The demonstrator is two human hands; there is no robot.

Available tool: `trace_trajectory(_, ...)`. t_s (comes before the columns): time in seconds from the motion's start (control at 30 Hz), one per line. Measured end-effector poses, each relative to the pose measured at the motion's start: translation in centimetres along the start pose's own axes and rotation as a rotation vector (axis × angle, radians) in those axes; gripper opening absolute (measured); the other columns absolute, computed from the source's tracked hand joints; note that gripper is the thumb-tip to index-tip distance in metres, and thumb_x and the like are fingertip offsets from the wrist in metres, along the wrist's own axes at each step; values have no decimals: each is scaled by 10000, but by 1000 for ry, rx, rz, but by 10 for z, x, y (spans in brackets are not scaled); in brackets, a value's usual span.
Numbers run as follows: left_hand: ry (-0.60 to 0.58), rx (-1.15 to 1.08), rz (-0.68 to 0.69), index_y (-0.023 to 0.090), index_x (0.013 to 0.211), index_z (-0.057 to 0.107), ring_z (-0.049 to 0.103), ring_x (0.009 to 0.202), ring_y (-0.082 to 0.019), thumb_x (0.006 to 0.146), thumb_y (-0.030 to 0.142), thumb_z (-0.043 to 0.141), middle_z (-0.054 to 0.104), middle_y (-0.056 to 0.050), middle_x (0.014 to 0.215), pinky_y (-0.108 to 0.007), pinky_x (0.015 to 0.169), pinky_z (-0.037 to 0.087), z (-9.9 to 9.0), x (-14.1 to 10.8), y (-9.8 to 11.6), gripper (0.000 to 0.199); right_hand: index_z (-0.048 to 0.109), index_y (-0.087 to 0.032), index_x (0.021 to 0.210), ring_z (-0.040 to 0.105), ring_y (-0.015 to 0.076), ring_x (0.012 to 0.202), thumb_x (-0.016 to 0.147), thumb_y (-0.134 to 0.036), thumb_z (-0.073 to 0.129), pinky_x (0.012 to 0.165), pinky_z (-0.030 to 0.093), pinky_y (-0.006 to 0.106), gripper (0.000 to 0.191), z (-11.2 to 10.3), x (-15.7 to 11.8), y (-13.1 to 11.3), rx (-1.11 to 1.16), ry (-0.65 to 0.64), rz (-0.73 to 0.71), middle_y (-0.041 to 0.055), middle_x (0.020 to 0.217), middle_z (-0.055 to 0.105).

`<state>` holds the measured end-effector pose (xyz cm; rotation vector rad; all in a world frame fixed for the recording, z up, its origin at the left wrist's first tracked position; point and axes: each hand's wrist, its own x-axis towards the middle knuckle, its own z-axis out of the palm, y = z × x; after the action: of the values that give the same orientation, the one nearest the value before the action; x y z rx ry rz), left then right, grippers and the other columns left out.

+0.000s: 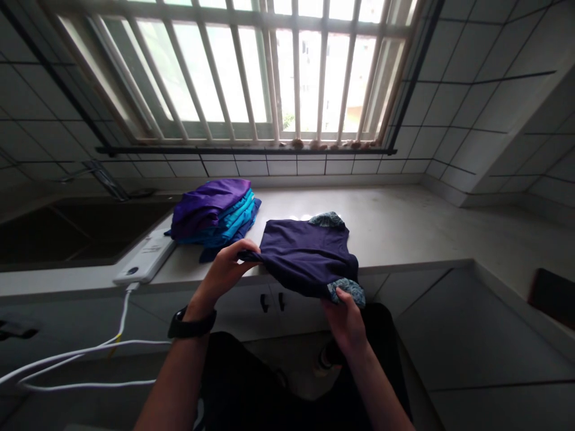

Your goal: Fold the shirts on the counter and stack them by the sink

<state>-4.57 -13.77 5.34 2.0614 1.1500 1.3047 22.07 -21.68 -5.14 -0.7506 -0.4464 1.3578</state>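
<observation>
A dark navy garment (309,248) with patterned grey-green parts lies partly on the countertop, its near edge lifted over the counter's front. My left hand (231,266), with a black band on the wrist, pinches the garment's left corner. At the near right corner, my right hand (345,317) grips the patterned part, thumb on top. To the left is a stack of folded clothes (215,212), purple on top with bright blue and navy layers below.
A white power strip (146,257) with a white cable (123,317) lies between the stack and the dark sink (81,230). The pale countertop (395,224) runs below a barred window (269,72). Cabinets (251,311) are underneath. A dark object (552,296) is at the right edge.
</observation>
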Motion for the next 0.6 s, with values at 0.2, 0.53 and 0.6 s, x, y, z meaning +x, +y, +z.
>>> trace_trajectory(0.2,146,24,-92,210,993,648,619,718,-152,833,555,742,681,-6,856,-264,671,526,6,45,-2,391,655,-249,992,719,212,989,759,-420,831,792,617,315,338,51,61,-71,-177,-8,-282,28,1037,745)
trace_trajectory(0.53,-127,575,-77,156,1496,522,506,1439,-328,935,373,655,526,-208,1536,-463,1197,407,68,97,-65,616,490,-175,1466,488,267,1477,947,-270,522,1226,398,452,528,72,147,-66,-1207,-90,-572,195,1547,537)
trace_trajectory(0.6,-289,659,-56,198,1494,559,459,1485,-338,982,431,591,513,-184,1579,-493,1217,380,77,83,-72,563,579,-169,1424,477,270,1484,948,-233,501,1257,360,443,487,64,143,-58,-1401,-232,-692,173,1552,550)
